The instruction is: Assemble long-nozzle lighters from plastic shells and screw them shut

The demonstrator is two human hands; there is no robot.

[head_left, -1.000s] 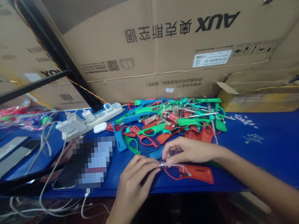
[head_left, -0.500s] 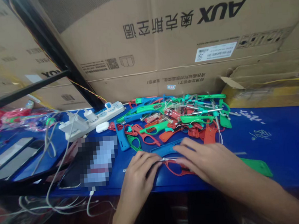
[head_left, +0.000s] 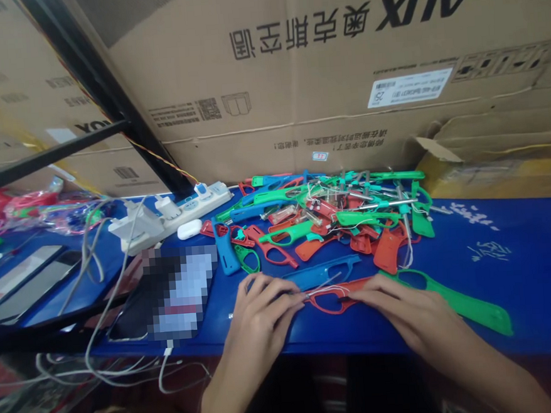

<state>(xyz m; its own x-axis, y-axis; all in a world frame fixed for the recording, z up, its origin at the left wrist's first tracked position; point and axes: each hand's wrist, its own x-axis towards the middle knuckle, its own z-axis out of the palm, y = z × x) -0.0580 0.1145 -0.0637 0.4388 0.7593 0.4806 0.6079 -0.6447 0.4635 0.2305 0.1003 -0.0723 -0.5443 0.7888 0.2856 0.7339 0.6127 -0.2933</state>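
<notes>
Near the table's front edge, both hands are closed on a red lighter casing (head_left: 324,310) with a loop-shaped trigger opening. My left hand (head_left: 261,314) pinches its narrow left end, where a thin metal piece and white wires (head_left: 331,289) come together. With thumb and fingers, my right hand (head_left: 400,301) grips the wider handle end, hiding much of it. A small dark part (head_left: 343,299) shows beside the right fingertips. Just behind lies a blue casing half (head_left: 327,272). To the right, a green casing half (head_left: 471,306) rests partly behind my right hand.
A heap of red, green and blue lighter parts (head_left: 323,212) with metal tubes and wires covers the table's back. At left are a power strip (head_left: 182,216), white earphone case (head_left: 189,229) and phone (head_left: 182,295) on a cable. Cardboard (head_left: 269,119) stands behind.
My right hand has drawn back to the right along the red casing, uncovering its middle and the wires. More of the blue and green halves shows. The view has shifted slightly.
</notes>
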